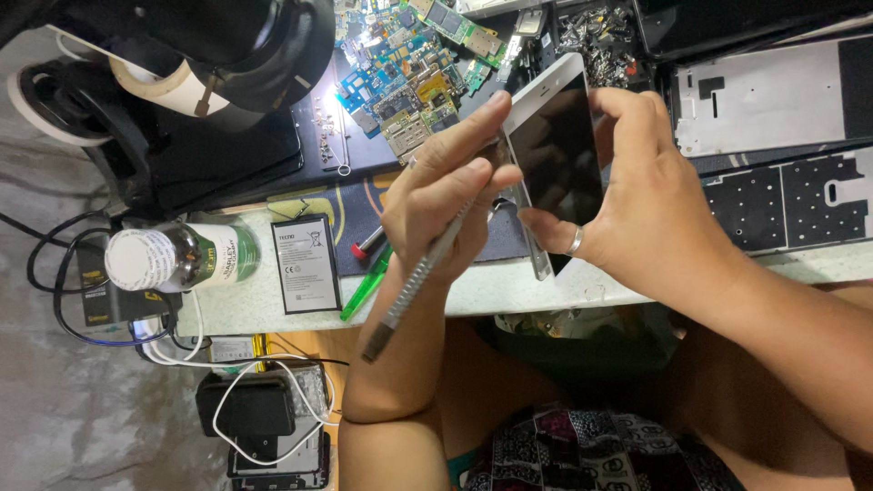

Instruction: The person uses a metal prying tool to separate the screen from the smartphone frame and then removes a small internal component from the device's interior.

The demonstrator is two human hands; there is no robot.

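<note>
Both hands are raised above the near edge of the bench [509,291], working on a white smartphone [556,145] with a dark, blank screen. The right hand [650,205] wraps the phone from the right side, thumb on the lower part of the glass, fingers curled over its top edge, a silver ring [575,241] on one finger. The phone stands tilted, its top end pointing away toward the far side. The left hand [446,195] is closed around a metal tool [414,282] with a knurled grip, held like a pen; its tip meets the phone's left edge, though the exact contact is hidden behind the fingers.

On the bench to the left stands a small bottle [177,257] with a white cap and green label, and just right of it lies a flat black phone battery [306,264]. A green pen-like tool [366,284] lies beside the battery, partly under the left forearm. Farther off, a heap of blue and green circuit boards [409,64] sits under bright light, next to a large black microscope body [245,45]. At far right lie metal phone frames [773,95]. White cables [236,382] trail below the bench at the left.
</note>
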